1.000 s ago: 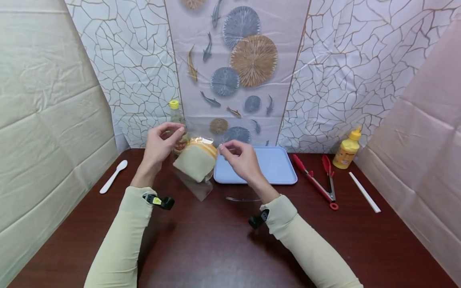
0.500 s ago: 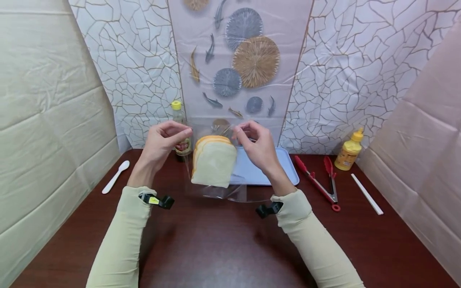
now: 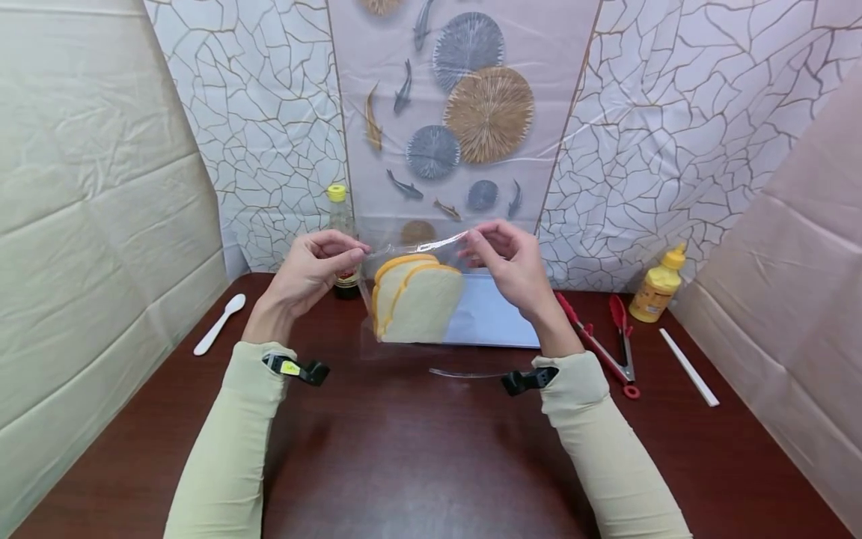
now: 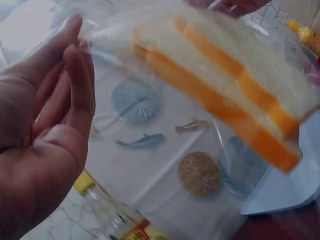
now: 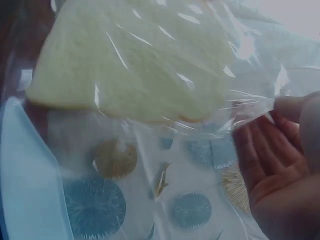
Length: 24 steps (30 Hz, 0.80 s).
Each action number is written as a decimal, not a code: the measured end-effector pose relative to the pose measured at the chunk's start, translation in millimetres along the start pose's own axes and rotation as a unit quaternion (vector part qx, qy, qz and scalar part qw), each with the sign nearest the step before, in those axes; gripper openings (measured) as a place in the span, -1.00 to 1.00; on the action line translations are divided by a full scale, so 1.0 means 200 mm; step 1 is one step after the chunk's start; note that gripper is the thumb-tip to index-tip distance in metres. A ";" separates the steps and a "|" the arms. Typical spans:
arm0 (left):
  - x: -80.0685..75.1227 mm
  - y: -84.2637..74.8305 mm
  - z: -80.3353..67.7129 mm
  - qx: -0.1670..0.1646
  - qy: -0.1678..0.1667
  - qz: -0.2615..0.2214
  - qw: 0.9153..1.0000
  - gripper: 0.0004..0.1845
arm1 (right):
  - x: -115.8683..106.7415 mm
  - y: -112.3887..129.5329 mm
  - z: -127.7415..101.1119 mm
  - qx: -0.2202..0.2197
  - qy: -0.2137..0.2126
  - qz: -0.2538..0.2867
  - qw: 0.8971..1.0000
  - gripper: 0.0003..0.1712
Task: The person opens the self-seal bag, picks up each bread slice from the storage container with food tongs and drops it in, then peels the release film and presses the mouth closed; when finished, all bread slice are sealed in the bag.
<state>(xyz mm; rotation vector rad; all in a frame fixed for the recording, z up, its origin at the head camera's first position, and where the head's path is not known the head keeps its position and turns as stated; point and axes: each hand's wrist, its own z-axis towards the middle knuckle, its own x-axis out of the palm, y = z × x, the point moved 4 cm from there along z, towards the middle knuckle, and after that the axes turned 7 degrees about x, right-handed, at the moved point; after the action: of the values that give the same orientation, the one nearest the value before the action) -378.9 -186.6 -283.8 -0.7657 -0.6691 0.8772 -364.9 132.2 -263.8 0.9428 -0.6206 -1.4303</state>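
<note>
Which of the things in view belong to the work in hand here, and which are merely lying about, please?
In hand: clear bag, pinched at its top by left hand and right hand; bread slices inside it.

Lying about: blue tray, red tongs, mustard bottle, sauce bottle, white spoon, white stick.

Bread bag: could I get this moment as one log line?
left hand: pinches bag top | right hand: pinches bag top | clear bag: held up, bread slices inside
</note>
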 end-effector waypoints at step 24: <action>0.05 0.03 0.03 0.040 -0.039 0.054 0.997 -0.76 | -0.15 -0.09 -0.04 -0.012 -0.008 0.081 0.997 -0.71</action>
<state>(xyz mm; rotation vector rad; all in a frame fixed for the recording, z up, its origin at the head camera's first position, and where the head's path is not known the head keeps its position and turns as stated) -381.8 -173.5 -282.9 -0.7027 -0.6614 1.0304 -369.8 164.7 -277.0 0.8436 -0.6739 -1.2988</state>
